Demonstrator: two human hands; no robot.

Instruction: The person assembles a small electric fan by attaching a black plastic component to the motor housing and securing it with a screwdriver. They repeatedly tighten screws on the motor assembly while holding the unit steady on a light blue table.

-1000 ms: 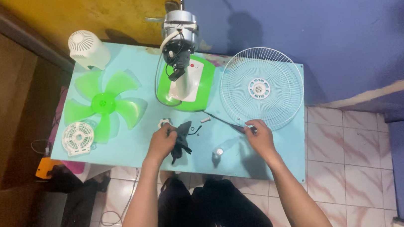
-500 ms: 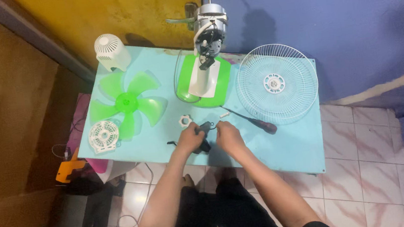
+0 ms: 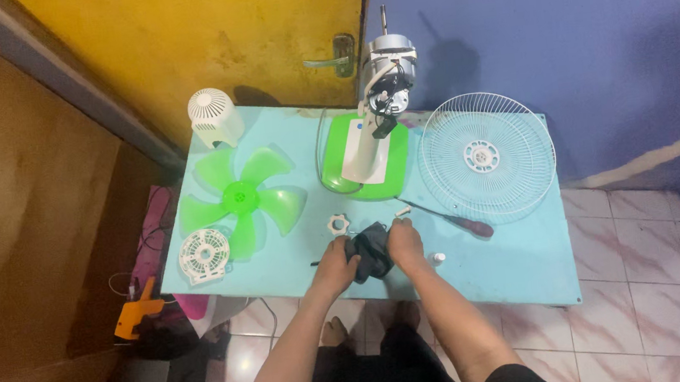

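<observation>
Both the left hand (image 3: 337, 260) and right hand (image 3: 403, 241) have fingers closed around a dark part (image 3: 370, 251), probably plastic, near the table's (image 3: 525, 272) front edge; jostling could roll the small white cap (image 3: 437, 259) off.

The dark part (image 3: 372, 251) is half hidden between both hands (image 3: 370, 255), too small to identify, and the person's elbows are cut off below.

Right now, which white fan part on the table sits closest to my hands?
The small white ring nut, just beyond your left hand; the grille and covers lie farther off.
</observation>
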